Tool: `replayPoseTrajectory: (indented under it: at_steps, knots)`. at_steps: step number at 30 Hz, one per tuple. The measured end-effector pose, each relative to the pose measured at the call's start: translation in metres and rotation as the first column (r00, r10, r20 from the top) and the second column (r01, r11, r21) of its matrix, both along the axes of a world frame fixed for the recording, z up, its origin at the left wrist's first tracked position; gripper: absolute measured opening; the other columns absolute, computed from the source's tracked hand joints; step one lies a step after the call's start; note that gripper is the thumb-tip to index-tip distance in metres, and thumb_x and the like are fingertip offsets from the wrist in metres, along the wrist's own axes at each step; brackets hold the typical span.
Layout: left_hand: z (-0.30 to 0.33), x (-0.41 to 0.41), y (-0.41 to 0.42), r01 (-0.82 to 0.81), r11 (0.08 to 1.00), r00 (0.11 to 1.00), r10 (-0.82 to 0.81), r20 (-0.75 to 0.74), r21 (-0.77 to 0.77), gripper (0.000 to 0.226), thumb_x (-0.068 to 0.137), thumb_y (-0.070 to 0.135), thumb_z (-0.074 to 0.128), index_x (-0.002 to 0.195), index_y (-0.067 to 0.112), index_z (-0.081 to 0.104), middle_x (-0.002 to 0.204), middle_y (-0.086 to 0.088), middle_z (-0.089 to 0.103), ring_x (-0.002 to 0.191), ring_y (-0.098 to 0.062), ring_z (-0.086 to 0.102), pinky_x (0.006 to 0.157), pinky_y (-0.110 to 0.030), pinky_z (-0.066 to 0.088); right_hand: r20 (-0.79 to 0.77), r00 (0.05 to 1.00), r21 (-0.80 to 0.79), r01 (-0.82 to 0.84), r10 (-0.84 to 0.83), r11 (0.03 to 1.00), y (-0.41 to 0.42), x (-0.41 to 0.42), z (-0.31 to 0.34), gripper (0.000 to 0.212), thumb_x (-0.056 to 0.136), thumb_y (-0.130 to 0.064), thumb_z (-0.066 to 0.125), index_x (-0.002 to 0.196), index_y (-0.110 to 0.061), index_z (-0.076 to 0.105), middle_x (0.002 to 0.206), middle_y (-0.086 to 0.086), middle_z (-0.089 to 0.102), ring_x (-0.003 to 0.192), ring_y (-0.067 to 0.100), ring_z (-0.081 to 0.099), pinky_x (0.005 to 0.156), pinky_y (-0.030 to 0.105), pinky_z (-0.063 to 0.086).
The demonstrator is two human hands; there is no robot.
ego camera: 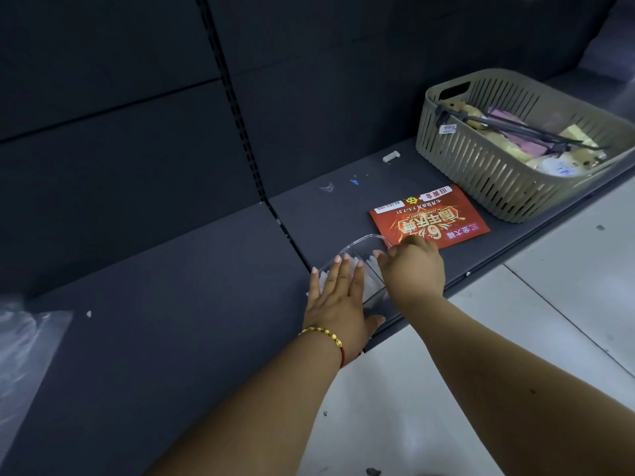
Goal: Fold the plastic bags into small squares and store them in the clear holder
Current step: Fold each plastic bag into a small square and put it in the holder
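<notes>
A clear plastic holder (357, 242) stands on the dark shelf (171, 304) near its front edge. Folded clear plastic bags (372, 281) show inside it between my two hands. My left hand (338, 297) lies flat with straight fingers on top of the folded bags at the holder's left side. My right hand (414, 266) reaches into the holder's right side with fingers bent downward; its fingertips are hidden, so whether they pinch a bag is unclear. A loose heap of clear plastic bags (24, 341) lies at the far left edge of the shelf.
A red printed leaflet (429, 218) lies just behind the holder. A beige slatted basket (515, 142) with assorted items stands at the back right. Small scraps (391, 156) dot the shelf. The shelf's back panel (137, 115) rises close behind. Pale floor (515, 338) lies below the shelf edge.
</notes>
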State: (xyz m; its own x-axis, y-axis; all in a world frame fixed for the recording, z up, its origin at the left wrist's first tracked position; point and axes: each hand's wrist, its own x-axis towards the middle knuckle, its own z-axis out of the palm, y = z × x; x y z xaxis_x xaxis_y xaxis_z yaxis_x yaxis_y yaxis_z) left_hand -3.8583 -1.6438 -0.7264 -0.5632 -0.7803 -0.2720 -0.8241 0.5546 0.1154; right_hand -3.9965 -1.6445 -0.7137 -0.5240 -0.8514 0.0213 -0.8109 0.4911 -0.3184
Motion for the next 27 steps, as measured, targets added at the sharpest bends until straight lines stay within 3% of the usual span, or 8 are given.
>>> replayPoseTrajectory:
  at_steps: [5, 11, 14, 16, 18, 22, 27]
  knots:
    - [0.007, 0.038, 0.010, -0.038, 0.997, 0.999, 0.036, -0.037, -0.067, 0.085, 0.097, 0.063, 0.029, 0.141, 0.024, -0.033, 0.149, 0.005, -0.038, 0.136, -0.014, -0.038, 0.109, -0.047, -0.029, -0.004, 0.998, -0.291, -0.067, 0.069, 0.954, -0.004, 0.035, 0.012, 0.030, 0.096, -0.029, 0.055, 0.096, -0.007, 0.076, 0.123, 0.012, 0.061, 0.116, 0.032, 0.048, 0.093, 0.039, 0.036]
    - [-0.005, 0.138, 0.036, -0.266, 0.964, 0.960, 0.268, 0.078, -0.032, 0.076, 0.100, 0.059, 0.020, 0.139, 0.021, -0.034, 0.146, 0.002, -0.041, 0.144, -0.018, -0.032, 0.115, -0.050, -0.023, -0.032, 0.937, -0.361, -0.335, 0.348, 0.870, 0.006, 0.133, 0.014, 0.025, 0.082, -0.026, 0.063, 0.088, -0.004, 0.073, 0.098, 0.014, 0.069, 0.091, 0.035, 0.064, 0.079, 0.042, 0.053]
    - [-0.011, 0.196, 0.051, -0.412, 0.911, 0.902, 0.410, 0.136, -0.012, 0.075, 0.100, 0.057, 0.017, 0.148, 0.019, -0.026, 0.158, -0.003, -0.029, 0.147, -0.022, -0.025, 0.114, -0.050, -0.021, 0.049, 0.843, -0.210, -0.516, 0.536, 0.831, 0.019, 0.185, 0.007, 0.035, 0.095, -0.032, 0.054, 0.115, -0.006, 0.066, 0.121, 0.012, 0.062, 0.114, 0.032, 0.055, 0.097, 0.040, 0.046]
    - [-0.013, 0.232, 0.063, -0.501, 0.865, 0.853, 0.497, 0.159, -0.015, 0.076, 0.100, 0.057, 0.018, 0.152, 0.017, -0.020, 0.161, -0.006, -0.023, 0.148, -0.023, -0.022, 0.117, -0.051, -0.016, 0.156, 0.763, -0.026, -0.632, 0.627, 0.775, 0.029, 0.215, 0.001, 0.049, 0.101, -0.042, 0.041, 0.139, -0.011, 0.047, 0.142, 0.006, 0.046, 0.132, 0.026, 0.038, 0.111, 0.037, 0.032]
    - [-0.013, 0.265, 0.074, -0.565, 0.825, 0.809, 0.559, 0.180, -0.021, 0.076, 0.100, 0.057, 0.018, 0.153, 0.017, -0.018, 0.162, -0.009, -0.020, 0.149, -0.025, -0.019, 0.119, -0.050, -0.013, 0.225, 0.697, 0.139, -0.715, 0.681, 0.685, 0.041, 0.247, -0.005, 0.059, 0.101, -0.050, 0.034, 0.150, -0.016, 0.029, 0.153, 0.003, 0.032, 0.141, 0.023, 0.026, 0.116, 0.038, 0.024]
    - [-0.012, 0.324, 0.088, -0.679, 0.734, 0.722, 0.672, 0.163, -0.016, 0.075, 0.100, 0.056, 0.021, 0.154, 0.018, -0.014, 0.162, -0.012, -0.017, 0.150, -0.027, -0.016, 0.119, -0.048, -0.012, 0.388, 0.634, 0.407, -0.769, 0.669, 0.492, 0.058, 0.307, -0.022, 0.070, 0.098, -0.063, 0.022, 0.156, -0.028, 0.007, 0.164, 0.002, -0.004, 0.150, 0.025, -0.009, 0.121, 0.048, 0.000]
    - [-0.015, 0.387, 0.093, -0.783, 0.621, 0.616, 0.782, 0.096, -0.042, 0.075, 0.100, 0.056, 0.025, 0.155, 0.018, -0.008, 0.163, -0.014, -0.008, 0.150, -0.030, -0.008, 0.121, -0.045, -0.006, 0.359, 0.592, 0.544, -0.761, 0.721, 0.354, 0.063, 0.353, -0.032, 0.076, 0.091, -0.074, 0.016, 0.155, -0.035, 0.002, 0.161, 0.001, -0.024, 0.145, 0.032, -0.026, 0.117, 0.057, -0.011]
